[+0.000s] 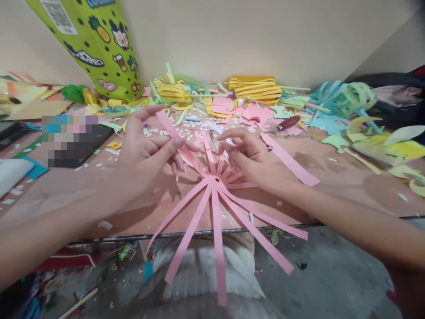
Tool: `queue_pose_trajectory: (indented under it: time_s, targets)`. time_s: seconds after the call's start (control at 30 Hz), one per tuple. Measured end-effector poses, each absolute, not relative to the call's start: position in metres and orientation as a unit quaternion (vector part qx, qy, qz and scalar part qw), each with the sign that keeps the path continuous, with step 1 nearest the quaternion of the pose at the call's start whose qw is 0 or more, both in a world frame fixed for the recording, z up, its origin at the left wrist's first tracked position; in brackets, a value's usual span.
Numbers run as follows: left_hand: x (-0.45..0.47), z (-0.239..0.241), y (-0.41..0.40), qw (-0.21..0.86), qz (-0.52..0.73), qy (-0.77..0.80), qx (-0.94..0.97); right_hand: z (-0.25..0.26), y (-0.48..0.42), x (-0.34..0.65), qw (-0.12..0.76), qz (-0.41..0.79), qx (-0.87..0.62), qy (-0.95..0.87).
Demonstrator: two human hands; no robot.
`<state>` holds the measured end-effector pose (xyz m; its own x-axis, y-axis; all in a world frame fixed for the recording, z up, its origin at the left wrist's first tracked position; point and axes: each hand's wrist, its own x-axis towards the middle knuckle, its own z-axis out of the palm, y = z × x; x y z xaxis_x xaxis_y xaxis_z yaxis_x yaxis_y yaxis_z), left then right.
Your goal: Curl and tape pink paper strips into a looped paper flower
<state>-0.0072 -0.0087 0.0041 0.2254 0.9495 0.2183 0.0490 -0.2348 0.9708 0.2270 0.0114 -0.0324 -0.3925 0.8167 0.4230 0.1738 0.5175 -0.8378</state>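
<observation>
A pink paper piece (pixel 215 201) with several long strips fanned out from a small center hole lies at the table's front edge, some strips hanging over it. My left hand (pixel 149 148) pinches one strip of this piece between thumb and fingers, its end sticking up past the fingertips. Over the far strips, my right hand (pixel 244 150) has its fingers curled and bunched together; a whitish bit shows by the fingertips, too unclear to name. A loose pink strip (pixel 292 161) lies on the table just beyond my right wrist.
A green printed bag (pixel 109 53) stands against the wall. Yellow fringed paper (pixel 255 91), blue and green paper curls (pixel 332 99) and many scraps line the back. A red-handled cutter (pixel 288 124) lies beyond my right hand. To the left is a dark flat object (pixel 93 141), partly pixelated.
</observation>
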Motion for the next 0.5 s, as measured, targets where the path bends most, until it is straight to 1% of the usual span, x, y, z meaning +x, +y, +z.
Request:
queue_pose_trajectory:
  time_s: [0.03, 0.07, 0.1, 0.17, 0.23, 0.33, 0.5]
  targets:
    - [-0.009, 0.004, -0.007, 0.47, 0.484, 0.399, 0.62, -0.033, 0.016, 0.23, 0.433, 0.311, -0.329, -0.78]
    - [-0.009, 0.004, -0.005, 0.475, 0.484, 0.402, 0.616, -0.034, 0.02, 0.234, 0.399, 0.256, -0.324, -0.819]
    - [-0.009, 0.003, -0.003, 0.484, 0.478, 0.407, 0.61, -0.034, 0.023, 0.237, 0.347, 0.229, -0.335, -0.846]
    - [-0.008, 0.002, -0.002, 0.508, 0.459, 0.414, 0.6, -0.034, 0.025, 0.24, 0.24, 0.241, -0.341, -0.876]
    - [-0.007, 0.0, -0.001, 0.516, 0.457, 0.406, 0.6, -0.033, 0.022, 0.239, 0.165, 0.254, -0.338, -0.891]
    - [-0.007, -0.003, 0.001, 0.497, 0.479, 0.398, 0.605, -0.032, 0.013, 0.235, 0.116, 0.227, -0.342, -0.904]
    - [-0.009, -0.006, 0.004, 0.466, 0.512, 0.405, 0.597, -0.032, -0.002, 0.225, 0.107, 0.186, -0.409, -0.887]
